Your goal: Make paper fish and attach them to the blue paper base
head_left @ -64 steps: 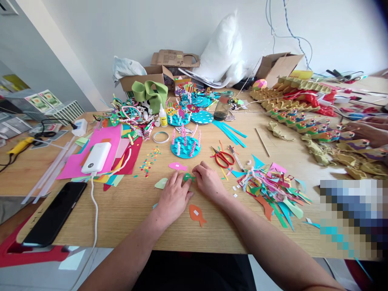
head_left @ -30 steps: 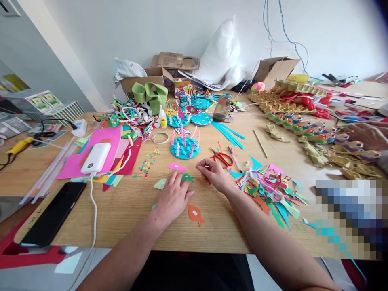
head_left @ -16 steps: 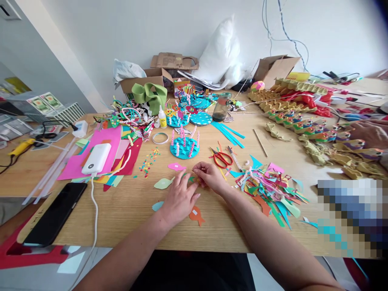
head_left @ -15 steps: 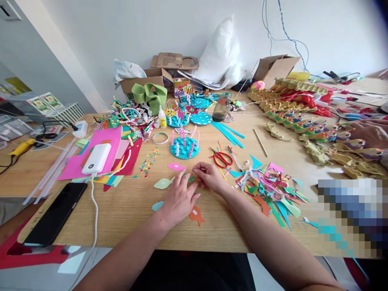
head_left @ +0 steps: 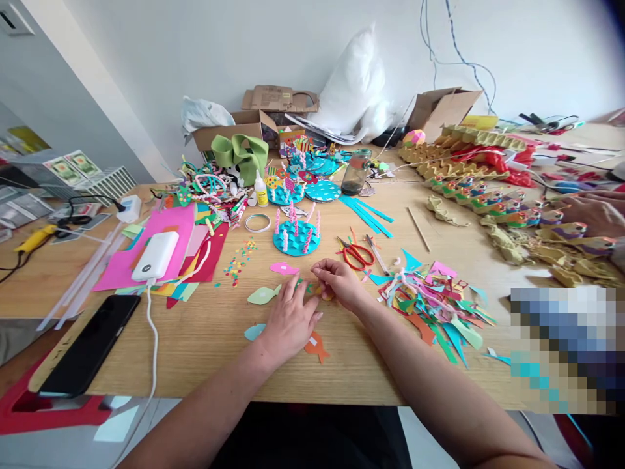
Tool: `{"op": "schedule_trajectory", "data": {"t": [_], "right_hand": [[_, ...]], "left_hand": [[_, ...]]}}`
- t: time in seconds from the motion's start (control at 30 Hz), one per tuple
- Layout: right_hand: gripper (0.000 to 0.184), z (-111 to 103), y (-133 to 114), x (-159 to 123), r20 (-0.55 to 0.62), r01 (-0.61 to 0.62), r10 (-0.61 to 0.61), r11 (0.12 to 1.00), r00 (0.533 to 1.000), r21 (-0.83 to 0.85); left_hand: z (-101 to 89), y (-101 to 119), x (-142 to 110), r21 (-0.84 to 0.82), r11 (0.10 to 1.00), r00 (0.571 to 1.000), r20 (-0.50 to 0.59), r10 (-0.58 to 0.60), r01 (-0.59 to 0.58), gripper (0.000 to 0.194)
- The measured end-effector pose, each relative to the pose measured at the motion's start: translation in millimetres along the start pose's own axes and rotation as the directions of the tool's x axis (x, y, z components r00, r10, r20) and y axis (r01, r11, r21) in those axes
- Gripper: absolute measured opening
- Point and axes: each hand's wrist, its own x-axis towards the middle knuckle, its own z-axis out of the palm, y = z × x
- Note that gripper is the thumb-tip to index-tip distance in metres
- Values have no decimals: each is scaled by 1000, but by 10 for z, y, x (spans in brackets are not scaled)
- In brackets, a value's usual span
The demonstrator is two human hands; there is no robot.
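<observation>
My left hand [head_left: 291, 318] rests low over the table with its fingers spread, among several fish shapes cut from paper. Around it lie a pink paper fish [head_left: 284, 268], a light green paper fish [head_left: 263, 295], a partly covered blue paper fish [head_left: 254, 332] and an orange paper fish [head_left: 318, 348]; small pale squares show on some. Thumb and fingertips of my right hand [head_left: 338, 284] are pinched together just right of the left fingers; what they hold is too small to make out. Bits of green and yellow paper show between the hands, mostly hidden.
Red-handled scissors [head_left: 359, 255] and a pen-like cutter [head_left: 378, 254] lie beyond my right hand, near heaped paper scraps [head_left: 439, 303]. A blue scalloped disc [head_left: 296, 239] with pink twisted stems stands ahead. Left are a phone [head_left: 90, 345] and a white power bank [head_left: 156, 255]. Another person's hand [head_left: 593, 212] is far right.
My right hand has shifted very slightly, and a yellow patch now shows beneath its fingers. My left hand stays almost where it was, and the paper fish lie as before.
</observation>
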Motion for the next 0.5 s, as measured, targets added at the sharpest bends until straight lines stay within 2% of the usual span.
{"op": "schedule_trajectory", "data": {"t": [0.5], "right_hand": [[36, 1, -26, 7, -28, -47, 50, 996, 998, 74]], "left_hand": [[-12, 5, -9, -21, 1000, 999, -31, 12, -12, 28]]}}
